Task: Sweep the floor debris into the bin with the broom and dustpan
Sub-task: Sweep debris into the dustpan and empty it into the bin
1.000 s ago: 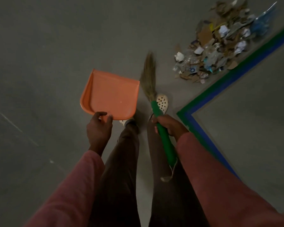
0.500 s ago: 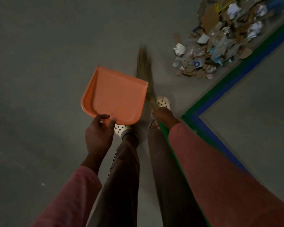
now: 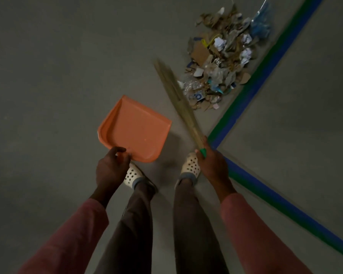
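Grey floor (image 3: 48,76) fills the view, crossed on the right by green-and-blue tape (image 3: 251,91). Debris (image 3: 218,72) lies heaped just beside the tape, ahead of both hands. The left hand (image 3: 111,169) grips the orange dustpan (image 3: 137,129) at its near edge, well short of the heap. The right hand (image 3: 212,165) grips the broom (image 3: 178,99), its blurred bristles reaching beside the heap's near edge.

The right hand (image 3: 210,165) is hiding the broom (image 3: 178,103) handle, its bristles blurring. The left hand (image 3: 111,169) is covering the dustpan (image 3: 135,131) handle.
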Motion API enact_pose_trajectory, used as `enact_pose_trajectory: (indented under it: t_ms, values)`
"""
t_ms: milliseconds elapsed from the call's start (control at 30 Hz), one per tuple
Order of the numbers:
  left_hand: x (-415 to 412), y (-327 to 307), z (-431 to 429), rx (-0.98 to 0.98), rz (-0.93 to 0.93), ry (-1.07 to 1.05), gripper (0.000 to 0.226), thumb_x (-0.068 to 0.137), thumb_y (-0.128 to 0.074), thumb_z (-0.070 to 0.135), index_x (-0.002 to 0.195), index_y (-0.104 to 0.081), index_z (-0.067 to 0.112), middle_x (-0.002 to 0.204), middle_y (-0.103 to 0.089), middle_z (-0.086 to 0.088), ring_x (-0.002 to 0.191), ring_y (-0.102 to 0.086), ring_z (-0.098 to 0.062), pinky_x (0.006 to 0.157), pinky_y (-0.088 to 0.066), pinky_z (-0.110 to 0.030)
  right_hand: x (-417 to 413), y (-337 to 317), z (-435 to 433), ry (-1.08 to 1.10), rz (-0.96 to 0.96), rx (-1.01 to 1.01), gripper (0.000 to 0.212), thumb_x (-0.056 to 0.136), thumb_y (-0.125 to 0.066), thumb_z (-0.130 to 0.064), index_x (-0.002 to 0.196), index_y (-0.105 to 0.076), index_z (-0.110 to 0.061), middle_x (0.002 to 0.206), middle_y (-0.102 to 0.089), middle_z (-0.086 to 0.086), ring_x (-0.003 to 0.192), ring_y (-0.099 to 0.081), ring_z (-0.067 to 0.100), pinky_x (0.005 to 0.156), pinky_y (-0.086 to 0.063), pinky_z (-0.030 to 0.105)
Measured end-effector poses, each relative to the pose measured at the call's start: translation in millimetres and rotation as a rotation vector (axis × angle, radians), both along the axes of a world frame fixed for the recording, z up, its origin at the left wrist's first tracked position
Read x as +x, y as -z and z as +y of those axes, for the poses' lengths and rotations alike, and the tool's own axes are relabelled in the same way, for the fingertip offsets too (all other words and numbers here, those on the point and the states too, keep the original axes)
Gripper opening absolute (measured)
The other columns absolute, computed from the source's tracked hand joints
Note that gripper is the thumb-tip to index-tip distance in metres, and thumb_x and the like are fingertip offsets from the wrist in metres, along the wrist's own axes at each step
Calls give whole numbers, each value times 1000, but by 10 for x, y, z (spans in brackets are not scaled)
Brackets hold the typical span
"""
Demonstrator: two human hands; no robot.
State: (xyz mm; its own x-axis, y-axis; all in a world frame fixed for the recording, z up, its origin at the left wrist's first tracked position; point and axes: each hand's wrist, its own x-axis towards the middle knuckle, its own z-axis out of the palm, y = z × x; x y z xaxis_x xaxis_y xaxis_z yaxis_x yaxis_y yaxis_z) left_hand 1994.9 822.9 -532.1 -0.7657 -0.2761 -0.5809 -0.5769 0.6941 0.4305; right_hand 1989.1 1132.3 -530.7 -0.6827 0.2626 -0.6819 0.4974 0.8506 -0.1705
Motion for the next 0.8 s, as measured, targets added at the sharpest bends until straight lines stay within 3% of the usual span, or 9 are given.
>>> enact_pose_trajectory:
  t_ms: [133,233,367,433,533,667,800]
  values:
    - [-101,552,325,-4,3,47,25,91,-69,39,110,-67,24,68,-61,9,72,-65,-24,67,-45,-31,-148,416,423,21,78,68,66,103,-52,-38,161,-22,-29,124,-62,21,114,-58,37,87,-46,42]
    - [-138,1104,501,-8,8,95,23,91,-70,37,109,-67,23,67,-59,11,74,-64,-25,67,-42,-31,-283,829,797,-30,105,141,67,103,-52,-40,161,-18,-35,109,-60,20,94,-58,33,74,-44,40]
    - [-176,1899,675,-8,-6,133,23,91,-71,36,109,-68,23,62,-53,21,80,-68,-27,68,-40,-30,-410,1362,1266,-107,191,212,68,102,-54,-38,161,-19,-36,94,-51,11,72,-43,22,64,-39,35]
    - [-185,2273,732,-3,-10,154,23,90,-71,37,110,-68,25,63,-54,20,81,-69,-27,68,-41,-30,-482,1597,1439,-113,198,215,67,103,-53,-36,160,-19,-36,93,-44,9,72,-46,26,66,-45,39]
    - [-263,2687,823,-3,-2,158,22,90,-71,39,109,-67,28,65,-58,15,80,-69,-25,70,-46,-32,-586,1909,1605,-104,94,234,66,103,-53,-33,160,-19,-36,101,-53,16,85,-58,36,75,-51,44]
    - [-533,2962,960,-15,32,176,20,88,-70,42,105,-66,32,66,-66,10,77,-69,-23,69,-48,-33,-550,2167,1592,-143,39,196,67,102,-55,-30,159,-21,-36,105,-58,16,92,-62,35,75,-54,42]
    - [-854,3022,1093,-45,10,208,24,87,-69,46,106,-64,32,76,-70,3,82,-70,-26,69,-51,-35,-327,2193,1524,-179,28,74,72,100,-58,-32,160,-18,-38,111,-58,13,97,-60,31,69,-42,33]
